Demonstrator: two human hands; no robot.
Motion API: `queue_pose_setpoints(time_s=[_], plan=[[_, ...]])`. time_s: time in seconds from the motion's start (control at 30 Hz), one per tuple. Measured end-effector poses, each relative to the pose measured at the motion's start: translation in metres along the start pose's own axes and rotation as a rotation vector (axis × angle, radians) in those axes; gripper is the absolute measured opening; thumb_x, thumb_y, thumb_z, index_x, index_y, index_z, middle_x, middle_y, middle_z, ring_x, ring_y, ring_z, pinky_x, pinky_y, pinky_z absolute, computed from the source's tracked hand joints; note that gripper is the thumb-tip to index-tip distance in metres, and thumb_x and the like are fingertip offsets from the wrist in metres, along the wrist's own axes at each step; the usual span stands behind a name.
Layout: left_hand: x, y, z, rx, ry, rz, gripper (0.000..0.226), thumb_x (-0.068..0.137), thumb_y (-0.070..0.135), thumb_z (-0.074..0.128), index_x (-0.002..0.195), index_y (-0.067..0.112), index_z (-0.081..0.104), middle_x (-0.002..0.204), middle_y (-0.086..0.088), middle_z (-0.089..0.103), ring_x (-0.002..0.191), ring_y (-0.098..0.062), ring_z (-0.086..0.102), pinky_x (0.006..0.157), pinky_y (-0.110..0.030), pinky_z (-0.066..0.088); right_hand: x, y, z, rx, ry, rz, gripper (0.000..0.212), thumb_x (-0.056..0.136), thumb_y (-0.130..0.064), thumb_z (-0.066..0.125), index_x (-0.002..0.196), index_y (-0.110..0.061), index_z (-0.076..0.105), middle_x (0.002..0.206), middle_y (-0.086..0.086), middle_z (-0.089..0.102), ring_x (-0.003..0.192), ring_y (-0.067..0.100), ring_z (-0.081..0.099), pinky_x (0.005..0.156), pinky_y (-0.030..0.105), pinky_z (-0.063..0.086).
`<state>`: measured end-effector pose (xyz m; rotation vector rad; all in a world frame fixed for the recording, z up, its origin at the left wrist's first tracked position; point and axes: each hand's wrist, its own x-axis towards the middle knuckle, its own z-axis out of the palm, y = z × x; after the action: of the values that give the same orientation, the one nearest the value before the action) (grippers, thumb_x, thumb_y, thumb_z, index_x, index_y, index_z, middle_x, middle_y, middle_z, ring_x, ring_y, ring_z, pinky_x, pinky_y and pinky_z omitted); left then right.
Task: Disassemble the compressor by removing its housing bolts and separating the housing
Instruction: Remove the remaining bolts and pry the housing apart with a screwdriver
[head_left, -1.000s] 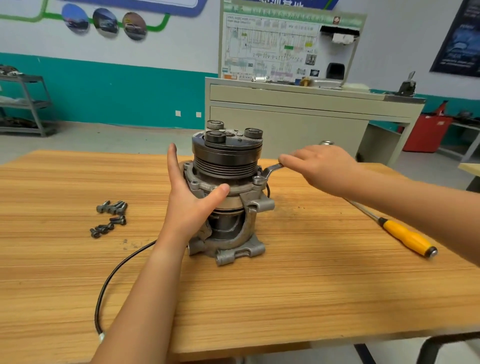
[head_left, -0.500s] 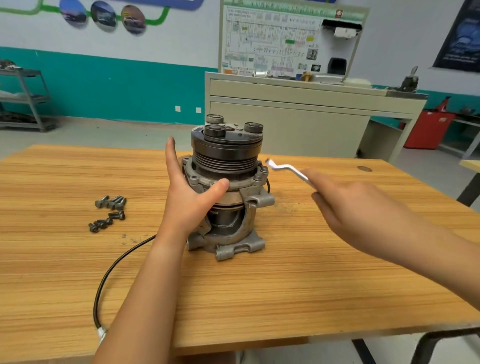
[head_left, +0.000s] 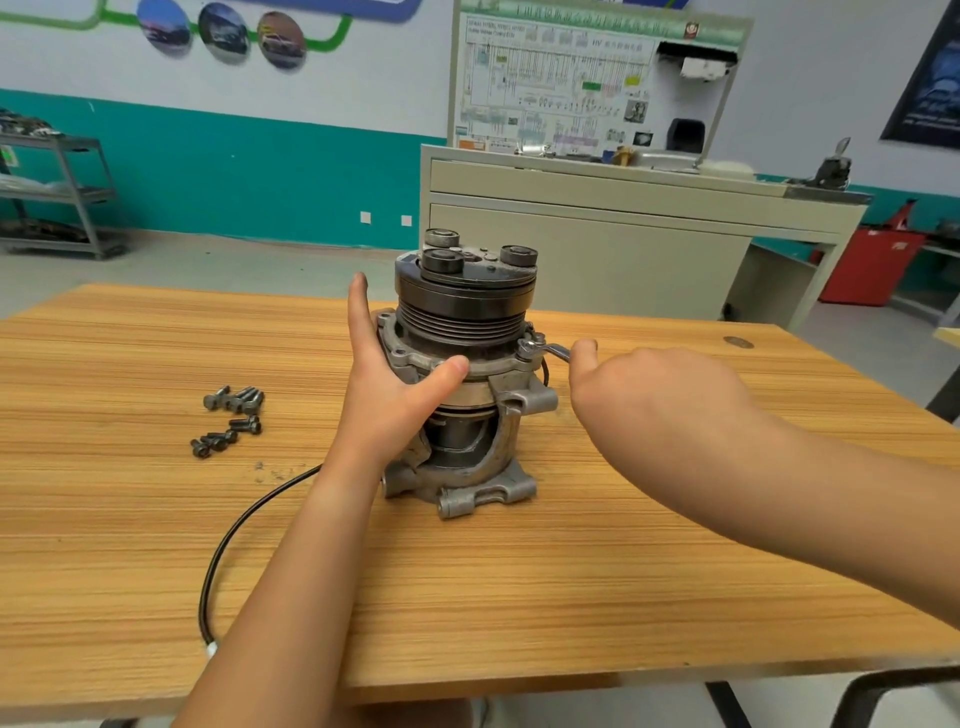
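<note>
Wood-grain table (head_left: 571, 597) fills the head view, and right in the middle stands the compressor (head_left: 467, 322), upright on its mounting lugs, with the black grooved pulley on top and the grey cast housing below. The left hand (head_left: 384, 400) is on it from the left side: palm flat against the housing flange, one finger straight up beside the pulley, thumb stretched across the front of the flange. Nothing is curled there, it's a brace. The other fingers go round the far side, out of sight.

Over on the right, the right hand (head_left: 654, 395) is balled over a silver wrench (head_left: 551, 352), thumb raised against the shank. The back of the hand faces the camera, so the fingers are tucked under and hidden, and most of the wrench handle vanishes with them. Only the ring end shows, seated on a housing bolt (head_left: 525, 347) at the flange's right edge.

Left of the compressor, well apart, loose bolts (head_left: 231, 418) lie in two little clusters. They overlap, so a count is hard. A black cable (head_left: 228, 540) curves from behind the left forearm down to a white plug near the table's front edge, and the arm covers where it joins the compressor.

Beyond the table there's a beige cabinet (head_left: 597, 249) with a wiring-diagram board (head_left: 561, 83), its print unreadable, and a metal shelf rack (head_left: 62, 192) cut off at the left edge.
</note>
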<state>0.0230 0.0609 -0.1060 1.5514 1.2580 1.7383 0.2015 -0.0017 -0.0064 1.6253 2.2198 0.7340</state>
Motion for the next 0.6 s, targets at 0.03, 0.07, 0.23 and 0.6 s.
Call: queue_pose_setpoints(time_s=[0.03, 0.07, 0.23, 0.6], plan=[[0.0, -0.001, 0.0, 0.003, -0.001, 0.004, 0.106, 0.073, 0.034, 0.074, 0.143, 0.048, -0.004, 0.129, 0.018, 0.027, 0.123, -0.003, 0.032, 0.095, -0.024, 0.029, 0.001, 0.002, -0.001, -0.038, -0.002, -0.014, 0.071, 0.084, 0.008, 0.041, 0.143, 0.004, 0.003, 0.063, 0.012, 0.037, 0.046, 0.02, 0.027, 0.036, 0.028, 0.023], [0.0, -0.002, -0.001, 0.005, 0.0, 0.007, 0.105, 0.075, 0.033, 0.074, 0.144, 0.048, -0.004, 0.128, 0.019, 0.028, 0.122, -0.002, 0.032, 0.093, -0.02, 0.029, 0.002, 0.005, -0.001, -0.085, 0.007, -0.043, 0.069, 0.084, 0.007, 0.041, 0.143, 0.003, 0.005, 0.059, 0.01, 0.032, 0.046, 0.019, 0.028, 0.036, 0.027, 0.023], [0.0, 0.001, 0.0, 0.009, -0.001, -0.007, 0.107, 0.066, 0.044, 0.07, 0.143, 0.049, -0.004, 0.14, 0.013, 0.029, 0.126, -0.003, 0.03, 0.098, -0.024, 0.028, 0.008, 0.025, 0.004, -0.143, 0.101, -0.154, 0.045, 0.094, -0.017, 0.034, 0.136, -0.009, 0.021, 0.059, -0.002, 0.036, 0.049, 0.013, 0.033, 0.038, 0.025, 0.027], [-0.001, 0.001, -0.001, 0.021, 0.01, -0.015, 0.107, 0.067, 0.043, 0.071, 0.143, 0.048, -0.004, 0.13, 0.018, 0.027, 0.123, -0.003, 0.034, 0.096, -0.025, 0.03, 0.083, 0.076, 0.028, -0.133, 0.314, -0.341, 0.046, 0.091, -0.004, 0.038, 0.132, -0.021, 0.026, 0.091, 0.001, 0.059, 0.067, 0.019, 0.055, 0.061, 0.029, 0.045]])
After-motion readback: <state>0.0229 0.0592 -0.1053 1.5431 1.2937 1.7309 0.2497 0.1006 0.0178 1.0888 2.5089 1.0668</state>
